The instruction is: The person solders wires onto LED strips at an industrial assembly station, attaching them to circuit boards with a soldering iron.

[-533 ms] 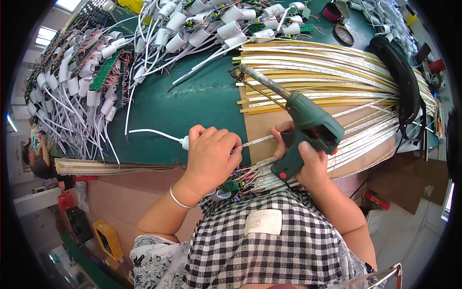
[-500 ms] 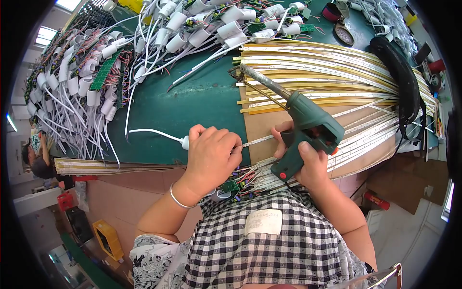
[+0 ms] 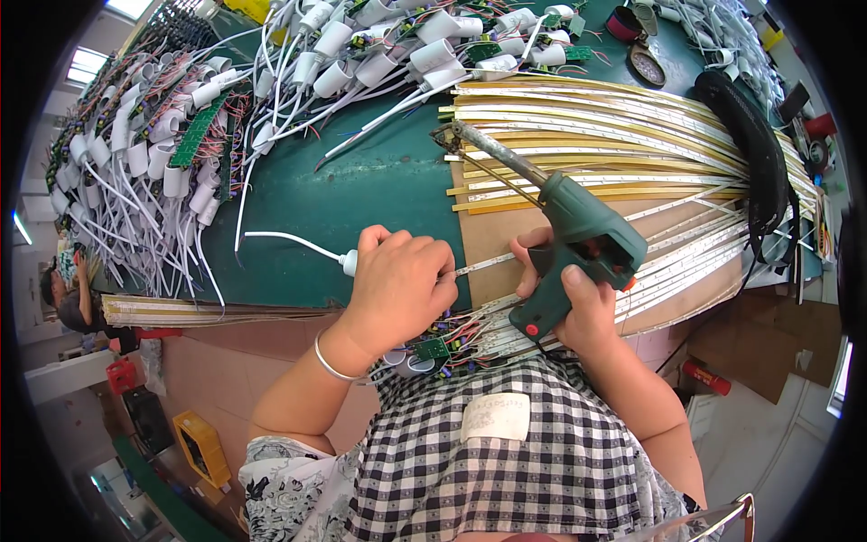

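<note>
My right hand is closed round the handle of a green soldering gun. Its metal rod points to the upper left, with the dark tip over the ends of the strips. My left hand is curled over a white end cap with a white cable that stretches left over the table. A narrow white LED strip runs from the left fingers toward the right hand. What joins under the left fingers is hidden. Below them lie small green circuit boards with red and white wires.
White caps with cables are heaped at left and along the back of the green table. Many LED strips lie at right on brown board, crossed by a black strap-like bundle. A round tin stands behind. Another person is far left.
My left hand, with the cap and cable, has shifted very slightly right. The soldering gun stays nearly still in my right hand.
</note>
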A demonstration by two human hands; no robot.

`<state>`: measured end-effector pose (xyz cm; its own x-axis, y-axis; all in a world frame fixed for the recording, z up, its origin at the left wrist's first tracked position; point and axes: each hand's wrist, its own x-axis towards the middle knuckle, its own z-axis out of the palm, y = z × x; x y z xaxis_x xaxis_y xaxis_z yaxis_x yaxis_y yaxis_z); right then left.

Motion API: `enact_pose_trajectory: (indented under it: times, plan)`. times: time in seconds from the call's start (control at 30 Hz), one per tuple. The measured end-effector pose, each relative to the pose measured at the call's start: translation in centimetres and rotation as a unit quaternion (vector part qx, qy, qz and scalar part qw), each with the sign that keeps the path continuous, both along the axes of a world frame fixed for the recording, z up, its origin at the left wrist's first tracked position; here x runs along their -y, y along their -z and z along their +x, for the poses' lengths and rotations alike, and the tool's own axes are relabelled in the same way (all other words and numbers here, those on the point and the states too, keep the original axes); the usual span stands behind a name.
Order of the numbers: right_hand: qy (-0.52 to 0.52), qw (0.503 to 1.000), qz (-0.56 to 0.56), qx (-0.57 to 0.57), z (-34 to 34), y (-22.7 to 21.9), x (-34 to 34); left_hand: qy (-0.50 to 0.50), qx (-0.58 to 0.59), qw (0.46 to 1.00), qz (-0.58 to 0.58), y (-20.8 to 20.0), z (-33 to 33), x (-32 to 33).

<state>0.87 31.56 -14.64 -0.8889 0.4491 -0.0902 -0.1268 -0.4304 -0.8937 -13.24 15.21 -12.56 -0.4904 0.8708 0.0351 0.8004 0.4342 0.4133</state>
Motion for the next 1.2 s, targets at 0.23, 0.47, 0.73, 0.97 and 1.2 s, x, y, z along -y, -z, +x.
enact_pose_trajectory:
  times: [0.23,0.47,0.73,0.97,1.2]
  plan:
    - [-0.010,0.999,-0.039,0.004,1.8,-2.2,0.0,0.013,0.035,0.999,-0.027,0.1,-0.7,-0.3]
    - [-0.022,0.994,0.037,0.098,8.1,-3.1,-0.6,0.024,0.060,0.998,-0.006,0.0,-0.7,0.5]
    - [0.035,0.995,0.062,0.065,10.6,-1.0,-0.7,-0.039,0.088,0.995,0.017,-0.8,-0.2,0.1]
    - [0.042,0.996,0.066,0.047,10.3,-0.8,-1.2,-0.015,-0.031,0.999,-0.006,0.0,-0.1,-1.1]
    - [0.082,0.995,0.052,0.013,11.4,-0.1,-1.8,-0.007,0.028,0.999,-0.031,-0.2,-0.2,-2.1]
